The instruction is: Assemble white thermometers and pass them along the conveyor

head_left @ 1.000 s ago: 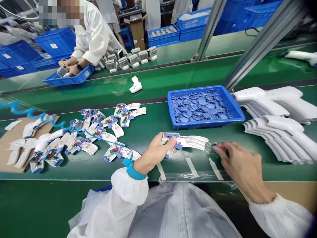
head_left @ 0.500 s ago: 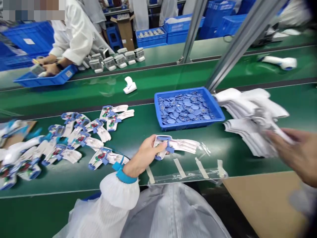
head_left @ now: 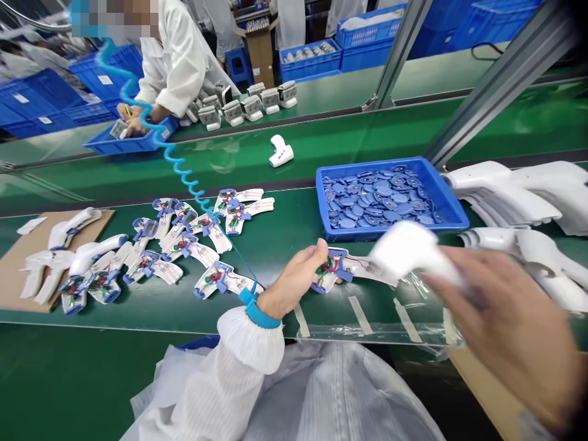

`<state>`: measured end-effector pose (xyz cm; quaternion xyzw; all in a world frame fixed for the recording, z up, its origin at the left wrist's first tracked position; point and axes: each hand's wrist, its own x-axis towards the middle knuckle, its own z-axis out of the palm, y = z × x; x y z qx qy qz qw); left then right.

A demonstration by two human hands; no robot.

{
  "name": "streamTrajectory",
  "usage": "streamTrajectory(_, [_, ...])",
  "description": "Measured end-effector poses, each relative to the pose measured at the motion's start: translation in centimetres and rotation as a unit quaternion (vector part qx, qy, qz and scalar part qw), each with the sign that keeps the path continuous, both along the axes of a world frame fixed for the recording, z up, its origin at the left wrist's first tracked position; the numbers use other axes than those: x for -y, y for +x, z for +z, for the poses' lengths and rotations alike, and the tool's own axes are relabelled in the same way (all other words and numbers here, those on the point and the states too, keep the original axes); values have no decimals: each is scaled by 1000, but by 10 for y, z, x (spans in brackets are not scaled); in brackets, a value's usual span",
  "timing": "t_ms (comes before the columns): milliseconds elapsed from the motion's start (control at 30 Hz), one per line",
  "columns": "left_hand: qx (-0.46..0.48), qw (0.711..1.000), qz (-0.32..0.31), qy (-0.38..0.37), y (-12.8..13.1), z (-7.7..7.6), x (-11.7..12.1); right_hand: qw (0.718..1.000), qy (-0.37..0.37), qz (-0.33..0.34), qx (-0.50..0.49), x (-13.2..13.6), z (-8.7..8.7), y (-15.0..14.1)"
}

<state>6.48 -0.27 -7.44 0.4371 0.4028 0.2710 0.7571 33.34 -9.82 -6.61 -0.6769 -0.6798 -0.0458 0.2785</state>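
My left hand (head_left: 296, 275), in a teal wrist strap, has its fingers under a gun-shaped thermometer half (head_left: 340, 269) with red and green wires and blue parts; its thumb is lifted along the near side. Closed around a white thermometer shell (head_left: 404, 248), my right hand (head_left: 509, 318) is smeared by motion. The shell hangs over the handle end of the wired half; whether they touch I cannot tell. Several similar wired halves (head_left: 184, 245) lie left of my left hand. Stacked white shells (head_left: 509, 190) rest beyond my right hand.
A blue tray (head_left: 324, 202) full of blue oval pieces stands ahead. Tape strips (head_left: 361, 315) hold plastic film at the bench edge. A coiled blue cord (head_left: 179, 165) runs down to my wrist. A cardboard sheet (head_left: 18, 269) lies left. Across the belt, a co-worker (head_left: 184, 61) handles parts.
My right hand has brought a white shell leftward from the stacks toward the wired half. My left thumb has lifted off the half's face. The view has shifted left.
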Motion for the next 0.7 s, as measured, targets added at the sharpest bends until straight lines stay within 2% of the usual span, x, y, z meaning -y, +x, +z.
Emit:
streamTrajectory(100, [-26,999,-1,29,-5,0,1,991,58,100,73,-13,1,-58])
streamTrajectory(200, [-78,992,-2,99,-10,0,5,986,30,129,104,-22,-4,-84])
streamTrajectory(233, [-94,988,-5,120,-12,0,6,988,-2,132,83,-25,-5,-85])
streamTrajectory(300, [-111,982,-18,154,-15,2,8,981,-121,148,-9,-30,-4,-79])
streamTrajectory(367, [-112,976,-39,182,-17,5,9,944,-244,170,-141,-35,1,-71])
streamTrajectory(433, [-125,969,-49,206,-18,7,8,903,-285,182,-265,-41,8,-72])
streamTrajectory(467, [-142,965,-47,216,-19,8,7,897,-265,171,-311,-45,11,-77])
streamTrajectory(533, [-181,954,-38,237,-19,9,5,910,-187,120,-349,-54,14,-97])
streamTrajectory(633, [-193,936,-56,289,-17,9,6,956,-78,52,-277,-66,11,-135])
streamTrajectory(700, [-216,913,-102,331,-14,6,9,981,-29,42,-189,-72,7,-153])
